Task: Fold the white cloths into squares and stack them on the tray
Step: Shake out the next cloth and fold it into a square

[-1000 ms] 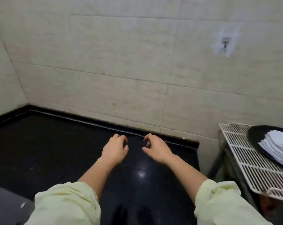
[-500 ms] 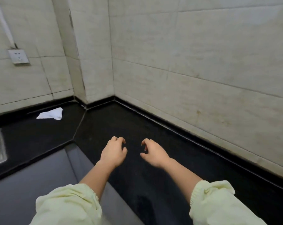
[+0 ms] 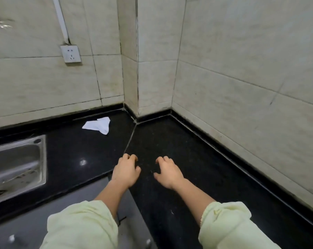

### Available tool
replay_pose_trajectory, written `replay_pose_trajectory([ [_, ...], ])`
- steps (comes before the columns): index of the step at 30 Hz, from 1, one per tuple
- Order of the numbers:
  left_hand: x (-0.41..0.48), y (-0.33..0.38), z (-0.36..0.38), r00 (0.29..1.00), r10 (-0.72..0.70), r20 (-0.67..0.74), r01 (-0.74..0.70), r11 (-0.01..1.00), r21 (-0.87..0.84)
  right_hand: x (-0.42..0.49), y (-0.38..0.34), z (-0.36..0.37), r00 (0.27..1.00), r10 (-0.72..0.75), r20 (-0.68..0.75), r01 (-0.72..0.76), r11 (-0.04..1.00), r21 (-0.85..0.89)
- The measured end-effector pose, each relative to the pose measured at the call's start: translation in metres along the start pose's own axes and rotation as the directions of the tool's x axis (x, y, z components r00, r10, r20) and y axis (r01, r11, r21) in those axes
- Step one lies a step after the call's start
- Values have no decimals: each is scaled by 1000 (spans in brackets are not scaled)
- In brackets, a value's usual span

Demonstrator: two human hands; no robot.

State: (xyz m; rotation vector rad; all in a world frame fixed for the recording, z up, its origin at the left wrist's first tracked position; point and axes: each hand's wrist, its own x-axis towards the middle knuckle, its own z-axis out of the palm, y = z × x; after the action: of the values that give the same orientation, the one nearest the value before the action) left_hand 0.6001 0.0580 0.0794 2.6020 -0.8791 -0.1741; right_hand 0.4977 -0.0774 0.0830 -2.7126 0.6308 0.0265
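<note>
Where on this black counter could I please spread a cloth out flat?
The widest bare stretch of the counter lies ahead of both hands, bordered by the right wall's black upstand and the diagonal seam. Left of the seam, bare counter runs between the crumpled white cloth and the steel sink, narrowing toward the sink's rim.

white cloth, black counter, pale green sleeves.
</note>
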Motion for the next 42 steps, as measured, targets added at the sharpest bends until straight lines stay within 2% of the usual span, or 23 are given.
replay_pose_trajectory([
  [8, 108, -79, -12, 996, -89, -2, 88, 994, -62, 130, -44, 19, 998, -42, 35, 44, 998, -47],
  [18, 256, -202, -25, 992, -92, 91, 99, 992, -82, 293, -115, 62, 995, 53, 89, -54, 999, 4],
  [27, 347, -287, -16, 984, -113, 141, 124, 989, -77, 393, -157, 102, 983, 66, 171, -74, 996, 41],
  [34, 386, -323, -3, 998, -57, 37, 57, 998, -3, 442, -171, 130, 987, -3, 160, -1, 1000, 28],
  [39, 398, -341, 15, 993, 69, 92, -67, 997, -31, 461, -172, 144, 982, -133, 134, 145, 986, -86],
  [42, 401, -346, 22, 987, 96, 130, -91, 995, -43, 468, -170, 153, 985, -148, 88, 158, 980, -121],
])
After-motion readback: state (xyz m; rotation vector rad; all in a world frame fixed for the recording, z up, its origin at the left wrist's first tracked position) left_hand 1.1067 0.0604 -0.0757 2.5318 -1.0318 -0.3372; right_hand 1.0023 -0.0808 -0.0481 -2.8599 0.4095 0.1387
